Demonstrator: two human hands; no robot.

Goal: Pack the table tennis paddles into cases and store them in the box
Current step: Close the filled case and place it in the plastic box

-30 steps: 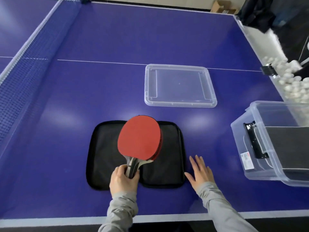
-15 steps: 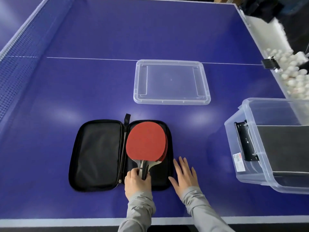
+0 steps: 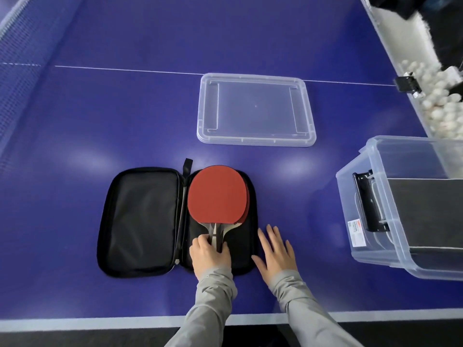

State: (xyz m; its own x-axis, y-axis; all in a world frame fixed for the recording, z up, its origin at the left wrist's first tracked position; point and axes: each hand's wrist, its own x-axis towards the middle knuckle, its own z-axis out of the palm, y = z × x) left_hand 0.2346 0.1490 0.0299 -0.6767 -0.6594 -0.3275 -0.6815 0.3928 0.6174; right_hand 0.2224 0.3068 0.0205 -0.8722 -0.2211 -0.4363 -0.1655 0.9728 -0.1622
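where paddles (image 3: 217, 194) lie, blue table (image 3: 125, 121)

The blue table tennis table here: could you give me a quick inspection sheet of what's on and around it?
Surface: blue table tennis table, white lines.
Job's things: red-rubber paddles stacked in right half of open black zip case; clear plastic storage box at right, dark case inside.
Clutter: clear box lid lying flat.
Hands: left hand grips paddle handle; right hand flat beside case.
Cables: nothing seen.
Surroundings: net at left; white balls in trough at right.
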